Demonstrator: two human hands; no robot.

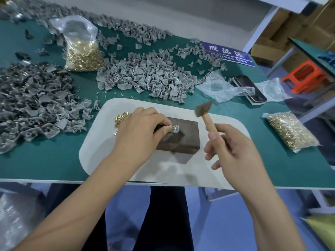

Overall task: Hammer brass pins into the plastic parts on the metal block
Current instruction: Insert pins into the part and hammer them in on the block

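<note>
Your left hand [139, 131] pinches a small plastic part [175, 129] on the block [183, 136] near the counter's front edge, a brass pin [174, 126] standing in it. Your right hand [233, 151] grips the hammer [205, 115] low on its wooden handle, head raised. The part looks light, stiff and prone to skid, so pinch its edge, fingertips clear; the heavy block should stay put.

My left hand [139, 131] covers the left part of the metal block [181, 136], so only its right and near top lie bare. The hammer [204, 113] hangs over the block's far right corner. Loose brass pins [121, 118] crowd the white mat [208, 169] at far left. The mat's near and right stretches are free. Grey part heaps [145, 77] wall the far side and left.
</note>
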